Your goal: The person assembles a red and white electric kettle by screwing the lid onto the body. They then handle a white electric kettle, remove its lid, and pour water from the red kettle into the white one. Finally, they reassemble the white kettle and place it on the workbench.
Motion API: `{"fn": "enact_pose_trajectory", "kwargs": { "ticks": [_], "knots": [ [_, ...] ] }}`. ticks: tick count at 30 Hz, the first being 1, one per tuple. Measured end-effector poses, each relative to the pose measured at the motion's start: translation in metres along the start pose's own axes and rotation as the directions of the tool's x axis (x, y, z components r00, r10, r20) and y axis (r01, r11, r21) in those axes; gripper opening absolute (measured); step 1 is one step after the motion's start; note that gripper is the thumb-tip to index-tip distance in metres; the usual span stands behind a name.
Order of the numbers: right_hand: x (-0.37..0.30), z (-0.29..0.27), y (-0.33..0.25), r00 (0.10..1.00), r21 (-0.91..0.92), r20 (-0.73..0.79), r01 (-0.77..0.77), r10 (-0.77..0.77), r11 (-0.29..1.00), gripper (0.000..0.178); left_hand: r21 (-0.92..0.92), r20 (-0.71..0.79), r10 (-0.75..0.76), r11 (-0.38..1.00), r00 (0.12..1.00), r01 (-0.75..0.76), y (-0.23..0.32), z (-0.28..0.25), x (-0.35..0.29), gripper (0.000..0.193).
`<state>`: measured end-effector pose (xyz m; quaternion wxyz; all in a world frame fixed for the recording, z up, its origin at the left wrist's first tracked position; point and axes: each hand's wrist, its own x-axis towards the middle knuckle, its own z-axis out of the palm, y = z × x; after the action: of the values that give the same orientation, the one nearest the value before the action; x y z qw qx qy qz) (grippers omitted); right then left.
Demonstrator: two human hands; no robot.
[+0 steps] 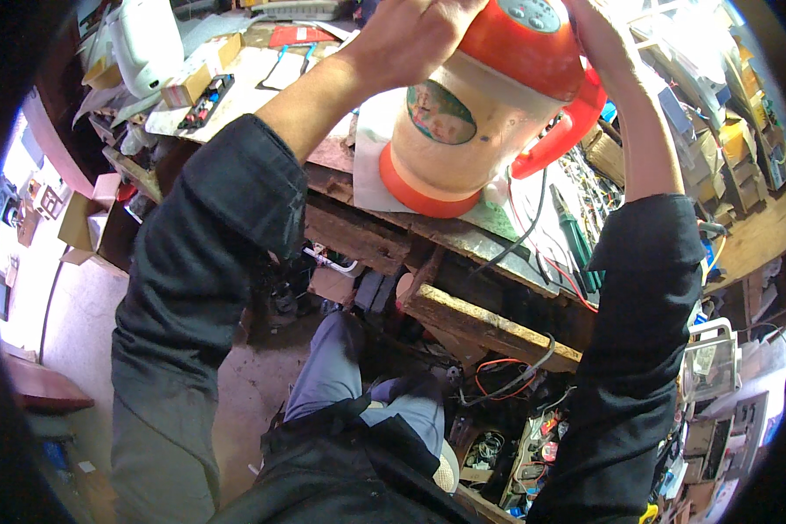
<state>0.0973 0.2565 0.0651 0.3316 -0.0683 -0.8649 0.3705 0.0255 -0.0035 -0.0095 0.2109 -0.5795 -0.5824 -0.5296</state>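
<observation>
Workshop clutter is covering the far part and right side of the table. Orange-and-cream pot is standing near the front edge, its base resting on a white sheet. Long axis is leaning rightward in view, running from base at lower left to lid at upper right; the red handle is pointing right, and the oval picture is facing the wearer's side. Left hand is bending against the lid's left side; right hand is lying along its right side, above the handle. Fingertips are hiding or running out of frame, so cannot tell whether either is gripping. Grey cable is trailing beside the base; a green-handled tool is lying to its right, with a red wire crossing nearby. White appliance and small cardboard box are sitting farther left.
</observation>
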Motion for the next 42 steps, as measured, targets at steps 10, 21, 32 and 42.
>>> {"fn": "enact_pose_trajectory", "kwargs": {
  "ticks": [10,21,32,42],
  "knots": [
    [0.001,0.0,0.002,1.0,0.046,-0.004,0.026,-0.026,0.999,0.041,0.001,0.003,0.04,0.999,0.999,-0.04,0.002,-0.001,0.0,0.068],
    [0.001,-0.002,-0.001,1.0,0.027,0.012,0.024,-0.024,0.999,0.039,-0.016,-0.007,-0.003,1.0,1.0,0.003,0.0,0.001,0.001,0.064],
    [-0.003,-0.002,-0.003,1.0,0.008,-0.001,-0.009,0.009,1.0,0.041,-0.022,0.001,0.016,1.0,1.0,-0.016,-0.001,0.002,0.001,0.065],
    [-0.004,0.001,-0.006,1.0,-0.009,-0.002,0.016,-0.016,1.0,0.042,-0.043,-0.006,0.0,0.999,1.0,0.0,-0.002,0.002,0.001,0.067]
  ]
}}
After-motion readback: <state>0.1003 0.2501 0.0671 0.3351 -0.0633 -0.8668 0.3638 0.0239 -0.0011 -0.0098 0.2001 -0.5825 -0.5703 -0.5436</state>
